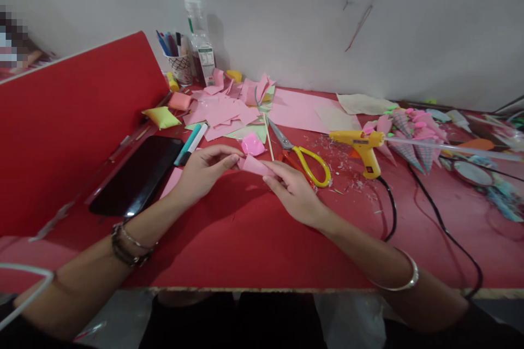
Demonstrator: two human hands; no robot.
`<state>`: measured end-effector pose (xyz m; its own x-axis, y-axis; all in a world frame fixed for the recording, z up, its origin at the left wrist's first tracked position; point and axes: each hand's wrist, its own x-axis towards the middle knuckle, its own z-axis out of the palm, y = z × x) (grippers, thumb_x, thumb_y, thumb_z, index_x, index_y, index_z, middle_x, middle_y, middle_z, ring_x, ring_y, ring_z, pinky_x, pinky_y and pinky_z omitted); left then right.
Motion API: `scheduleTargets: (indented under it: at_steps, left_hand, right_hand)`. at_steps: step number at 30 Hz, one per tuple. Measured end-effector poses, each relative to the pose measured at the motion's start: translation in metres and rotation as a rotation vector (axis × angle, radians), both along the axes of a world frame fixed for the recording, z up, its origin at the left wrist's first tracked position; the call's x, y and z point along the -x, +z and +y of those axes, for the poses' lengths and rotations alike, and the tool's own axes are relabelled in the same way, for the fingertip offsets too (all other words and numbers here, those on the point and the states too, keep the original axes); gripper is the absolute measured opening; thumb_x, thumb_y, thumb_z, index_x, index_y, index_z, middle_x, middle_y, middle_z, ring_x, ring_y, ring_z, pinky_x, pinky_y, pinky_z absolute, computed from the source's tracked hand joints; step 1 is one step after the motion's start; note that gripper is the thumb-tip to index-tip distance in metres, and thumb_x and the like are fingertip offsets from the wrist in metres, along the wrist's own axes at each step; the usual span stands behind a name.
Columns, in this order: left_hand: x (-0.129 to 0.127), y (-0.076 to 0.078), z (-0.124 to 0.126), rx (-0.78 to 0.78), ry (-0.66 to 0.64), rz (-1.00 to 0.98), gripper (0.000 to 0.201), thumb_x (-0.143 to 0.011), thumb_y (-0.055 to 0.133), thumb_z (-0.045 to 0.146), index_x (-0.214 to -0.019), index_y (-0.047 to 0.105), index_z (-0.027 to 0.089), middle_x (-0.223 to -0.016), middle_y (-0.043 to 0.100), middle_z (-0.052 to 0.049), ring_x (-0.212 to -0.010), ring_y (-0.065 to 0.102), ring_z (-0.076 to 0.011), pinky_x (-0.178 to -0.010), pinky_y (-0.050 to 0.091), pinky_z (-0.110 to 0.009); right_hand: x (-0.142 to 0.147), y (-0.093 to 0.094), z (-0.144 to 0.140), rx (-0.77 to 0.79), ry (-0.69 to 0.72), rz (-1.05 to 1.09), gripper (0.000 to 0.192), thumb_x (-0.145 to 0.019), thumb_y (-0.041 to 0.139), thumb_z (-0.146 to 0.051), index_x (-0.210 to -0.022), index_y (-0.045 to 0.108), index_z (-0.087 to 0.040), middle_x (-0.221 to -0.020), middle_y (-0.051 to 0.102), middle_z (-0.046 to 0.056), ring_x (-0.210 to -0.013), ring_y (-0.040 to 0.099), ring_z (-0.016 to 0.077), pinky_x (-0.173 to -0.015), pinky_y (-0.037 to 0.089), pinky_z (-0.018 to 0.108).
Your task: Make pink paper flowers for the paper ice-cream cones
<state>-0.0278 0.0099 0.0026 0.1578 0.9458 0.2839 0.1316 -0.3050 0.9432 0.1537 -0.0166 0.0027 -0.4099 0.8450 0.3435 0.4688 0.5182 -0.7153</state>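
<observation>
A small piece of pink paper [254,166] is held between my two hands above the red table. My left hand [207,170] pinches its left end between thumb and fingers. At the other end, my right hand [292,188] grips it the same way. Just behind the paper lies a bright pink lump in clear wrap [253,144]. Beyond my right hand rest yellow-handled scissors [305,158], opened slightly, with a thin wooden stick [268,136] beside the blades. Two markers [192,144] lie behind my left hand.
A black phone [137,174] lies at left. Pink paper scraps [223,109] pile up at the back, near a pen cup [180,68] and a bottle [203,54]. A yellow glue gun [364,152] with a cord and several paper cones [423,147] are at right.
</observation>
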Motion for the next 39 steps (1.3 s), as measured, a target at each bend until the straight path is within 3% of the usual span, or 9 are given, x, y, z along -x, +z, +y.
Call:
scheduleTargets:
  at_steps: [14, 21, 26, 29, 33, 39]
  left_hand:
    - [-0.0005, -0.0001, -0.0005, 0.029, -0.036, -0.040, 0.010, -0.068, 0.058, 0.023, -0.069, 0.063, 0.016, -0.057, 0.060, 0.003, -0.054, 0.054, -0.0073, -0.056, 0.047, -0.018]
    - [-0.0014, -0.0001, -0.0018, 0.015, -0.058, -0.110, 0.011, -0.069, 0.056, 0.023, -0.074, 0.063, 0.016, -0.071, 0.062, 0.000, -0.063, 0.055, -0.0089, -0.059, 0.047, -0.020]
    - [0.0001, -0.0022, -0.0012, -0.073, -0.121, -0.073, 0.027, -0.068, 0.058, 0.022, -0.095, 0.059, 0.019, -0.088, 0.060, -0.002, -0.077, 0.054, -0.0118, -0.067, 0.046, -0.024]
    - [0.0011, -0.0025, -0.0014, -0.135, -0.216, 0.001, 0.027, -0.069, 0.058, 0.022, -0.096, 0.060, 0.019, -0.094, 0.059, -0.005, -0.087, 0.053, -0.0147, -0.072, 0.045, -0.026]
    - [0.0013, -0.0012, -0.0039, -0.245, -0.262, 0.111, 0.025, -0.071, 0.060, 0.022, -0.095, 0.060, 0.020, -0.092, 0.057, -0.004, -0.088, 0.052, -0.0148, -0.074, 0.044, -0.027]
    - [-0.0004, 0.0008, -0.0095, -0.495, -0.199, 0.323, 0.022, -0.071, 0.062, 0.021, -0.092, 0.059, 0.018, -0.083, 0.056, -0.002, -0.076, 0.053, -0.0124, -0.066, 0.044, -0.025]
  right_hand:
    - [-0.0001, 0.0003, 0.0013, 0.013, 0.021, -0.019, 0.032, -0.082, 0.040, -0.021, -0.108, 0.052, -0.007, -0.100, 0.061, 0.012, -0.089, 0.057, 0.0161, -0.078, 0.046, 0.031]
    - [0.0004, 0.0016, 0.0020, 0.072, 0.022, 0.076, 0.032, -0.081, 0.041, -0.019, -0.112, 0.049, -0.013, -0.108, 0.058, 0.009, -0.097, 0.055, 0.0145, -0.084, 0.045, 0.029]
    - [0.0002, 0.0018, 0.0002, 0.182, 0.041, 0.151, 0.032, -0.081, 0.041, -0.018, -0.113, 0.046, -0.017, -0.113, 0.055, 0.006, -0.101, 0.053, 0.0133, -0.087, 0.044, 0.030]
    - [0.0010, 0.0005, 0.0002, 0.210, 0.079, 0.158, 0.032, -0.082, 0.041, -0.018, -0.113, 0.044, -0.017, -0.115, 0.054, 0.006, -0.103, 0.051, 0.0133, -0.089, 0.043, 0.031]
    - [0.0020, -0.0015, 0.0008, 0.118, 0.104, 0.087, 0.029, -0.082, 0.041, -0.016, -0.111, 0.044, -0.014, -0.113, 0.054, 0.009, -0.102, 0.051, 0.0138, -0.089, 0.043, 0.031]
    - [0.0004, -0.0013, 0.0003, -0.011, 0.107, -0.173, 0.021, -0.084, 0.040, -0.019, -0.103, 0.047, -0.014, -0.098, 0.058, 0.010, -0.088, 0.055, 0.0171, -0.078, 0.046, 0.036]
